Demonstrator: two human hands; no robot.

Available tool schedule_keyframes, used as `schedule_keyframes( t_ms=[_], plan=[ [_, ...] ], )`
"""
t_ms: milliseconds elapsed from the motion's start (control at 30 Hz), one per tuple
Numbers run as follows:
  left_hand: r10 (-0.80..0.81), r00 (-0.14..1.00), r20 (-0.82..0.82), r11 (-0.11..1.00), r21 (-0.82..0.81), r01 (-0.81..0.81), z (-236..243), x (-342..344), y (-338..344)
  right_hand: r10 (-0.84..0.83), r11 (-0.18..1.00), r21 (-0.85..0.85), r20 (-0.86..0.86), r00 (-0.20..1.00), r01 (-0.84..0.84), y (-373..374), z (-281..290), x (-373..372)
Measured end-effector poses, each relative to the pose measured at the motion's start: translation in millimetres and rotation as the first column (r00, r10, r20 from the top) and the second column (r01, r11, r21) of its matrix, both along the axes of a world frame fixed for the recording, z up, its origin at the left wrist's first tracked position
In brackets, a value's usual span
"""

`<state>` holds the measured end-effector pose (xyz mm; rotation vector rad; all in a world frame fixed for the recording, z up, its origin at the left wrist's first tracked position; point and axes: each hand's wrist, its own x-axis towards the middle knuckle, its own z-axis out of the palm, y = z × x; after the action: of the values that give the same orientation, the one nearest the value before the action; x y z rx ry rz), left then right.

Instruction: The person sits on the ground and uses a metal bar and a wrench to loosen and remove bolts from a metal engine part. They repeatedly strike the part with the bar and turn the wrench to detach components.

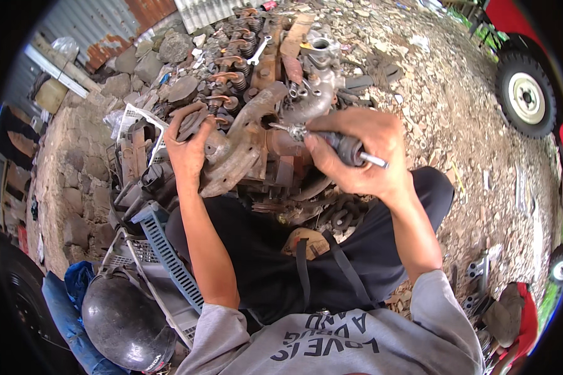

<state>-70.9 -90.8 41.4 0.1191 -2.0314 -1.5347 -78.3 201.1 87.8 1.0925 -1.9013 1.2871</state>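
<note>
My left hand (187,140) is closed round the left end of a rusty curved metal part (238,159) on the pile of engine parts, its fingers over a round piece. My right hand (363,153) grips a dark cylindrical tool (349,149) with a bright metal shaft sticking out on the right and a silvery tip pointing left, close to the rusty part's opening. Behind them lie a row of valve springs and rockers (231,62), a silver spanner (259,51) and a pale metal casting (313,100).
Plastic crates (169,256), a black helmet (122,319) and blue cloth (59,306) are at left, beside rough stonework (75,200). Rubble ground (469,187) surrounds me; a red vehicle's wheel (524,94) stands upper right. Corrugated sheets (81,25) stand behind.
</note>
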Motion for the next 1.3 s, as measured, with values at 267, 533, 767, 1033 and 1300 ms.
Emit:
schedule_keyframes(
  t_ms=[267, 533, 767, 1033, 1300],
  plan=[
    [0.006, 1.000, 0.031, 0.999, -0.043, -0.004, -1.9, 0.2, -4.6, -0.248, 0.960, 0.199, 0.265, 0.932, 0.199, -35.1, 6.0, 17.0],
    [0.001, 1.000, 0.018, 0.998, -0.060, 0.000, -0.8, -0.6, -1.7, -0.359, 0.894, 0.362, 0.231, 0.904, 0.262, -61.2, 21.2, 9.1],
    [-0.014, 1.000, 0.020, 0.999, -0.035, 0.015, 0.1, -5.4, 1.0, -0.343, 0.897, 0.367, 0.227, 0.911, 0.246, -64.2, 20.2, -0.3],
    [-0.010, 1.000, 0.016, 0.999, -0.047, 0.010, 3.3, -1.9, -2.5, -0.376, 0.862, 0.451, 0.267, 0.888, 0.229, -64.2, 20.2, 16.8],
    [0.013, 1.000, 0.010, 1.000, -0.015, -0.013, 0.3, -3.5, 0.3, -0.199, 0.949, 0.294, 0.284, 0.938, 0.112, -49.2, -12.4, 5.3]
  ],
)
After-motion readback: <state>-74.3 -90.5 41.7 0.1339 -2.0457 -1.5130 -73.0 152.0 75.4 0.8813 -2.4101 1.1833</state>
